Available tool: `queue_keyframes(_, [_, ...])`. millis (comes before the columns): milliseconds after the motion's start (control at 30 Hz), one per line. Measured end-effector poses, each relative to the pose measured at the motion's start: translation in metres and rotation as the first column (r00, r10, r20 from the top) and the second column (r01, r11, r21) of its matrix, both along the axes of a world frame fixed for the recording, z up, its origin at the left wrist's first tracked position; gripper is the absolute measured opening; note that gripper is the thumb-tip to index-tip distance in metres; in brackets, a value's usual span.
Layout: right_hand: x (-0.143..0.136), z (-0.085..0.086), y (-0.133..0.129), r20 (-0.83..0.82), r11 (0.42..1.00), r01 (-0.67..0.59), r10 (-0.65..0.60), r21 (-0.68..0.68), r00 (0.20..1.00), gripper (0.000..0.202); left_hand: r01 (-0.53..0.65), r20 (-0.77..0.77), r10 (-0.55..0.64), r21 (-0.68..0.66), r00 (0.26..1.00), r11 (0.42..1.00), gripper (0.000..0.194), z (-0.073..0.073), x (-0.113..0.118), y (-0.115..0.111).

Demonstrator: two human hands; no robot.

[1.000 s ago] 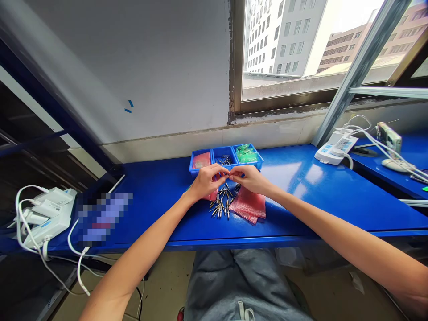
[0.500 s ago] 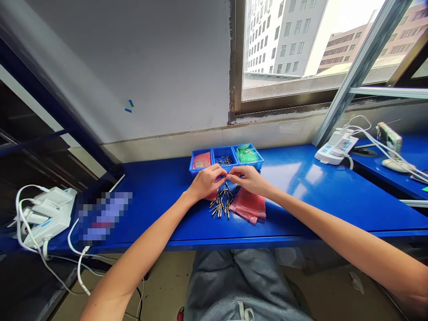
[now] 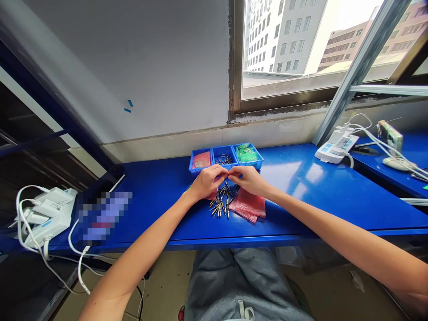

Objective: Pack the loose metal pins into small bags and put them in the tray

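Note:
My left hand (image 3: 210,179) and my right hand (image 3: 248,179) meet fingertip to fingertip above the desk, both closed in a pinch. A pink-red plastic bag (image 3: 212,195) shows under and between the left fingers. Its upper edge seems to be pinched at the fingertips, though the fingers hide most of it. Just below the hands lies a loose pile of slim metal pieces (image 3: 220,205) with dark and brassy parts. Flat red plastic bags (image 3: 249,206) are stacked under my right hand and wrist.
Behind my hands stand three joined blue bins: the left bin (image 3: 191,166) with red bags, the middle bin (image 3: 214,152) with metal pieces, the right bin (image 3: 261,163) with green packets. White power strips (image 3: 56,214) with cables lie left; another power strip (image 3: 336,145) stands right.
My hands stay in nearly the same place, with fingertips shifting slightly where they meet. The pile, bags and bins have not moved.

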State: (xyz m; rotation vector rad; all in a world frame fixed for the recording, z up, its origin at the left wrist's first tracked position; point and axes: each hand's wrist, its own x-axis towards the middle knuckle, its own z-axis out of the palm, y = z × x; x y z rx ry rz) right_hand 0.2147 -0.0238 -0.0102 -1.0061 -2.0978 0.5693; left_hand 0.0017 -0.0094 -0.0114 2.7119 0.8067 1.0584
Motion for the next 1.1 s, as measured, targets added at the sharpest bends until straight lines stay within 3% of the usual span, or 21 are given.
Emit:
queue_keyframes(233, [0.002, -0.001, 0.003, -0.061, 0.996, -0.015, 0.010, -0.084, 0.998, 0.027, -0.155, -0.028, 0.165, 0.211, 0.986, 0.965, 0.023, 0.001, -0.002, -0.001])
queue_keyframes(333, [0.001, 0.000, 0.003, -0.086, 0.996, -0.034, 0.027, -0.078, 0.996, 0.031, -0.125, -0.065, 0.145, 0.246, 0.987, 0.961, 0.023, -0.001, -0.003, 0.000])
queue_keyframes(500, [-0.001, 0.004, -0.003, -0.094, 0.995, -0.078, 0.071, -0.067, 0.993, 0.032, -0.047, -0.068, 0.060, 0.184, 0.996, 0.982, 0.015, -0.001, -0.003, 0.000])
queue_keyframes(633, [-0.001, 0.005, -0.004, -0.096, 0.998, -0.041, 0.037, -0.039, 0.995, 0.033, -0.045, -0.068, 0.055, 0.130, 0.996, 0.990, 0.011, -0.001, -0.002, -0.001])
queue_keyframes(800, [-0.002, -0.002, 0.000, -0.006, 0.995, 0.049, -0.048, 0.082, 0.999, 0.013, -0.036, -0.027, 0.038, 0.096, 0.999, 0.995, 0.016, 0.000, 0.000, -0.002])
queue_keyframes(900, [-0.003, -0.005, 0.001, 0.048, 0.990, 0.015, -0.022, 0.141, 0.999, 0.014, -0.033, -0.013, 0.034, 0.079, 0.999, 0.996, 0.015, 0.001, 0.000, -0.003])
queue_keyframes(1100, [0.000, -0.004, 0.002, 0.020, 0.993, 0.004, -0.006, 0.121, 1.000, 0.014, -0.075, 0.006, 0.075, 0.056, 0.997, 0.996, 0.019, 0.003, 0.000, -0.003])
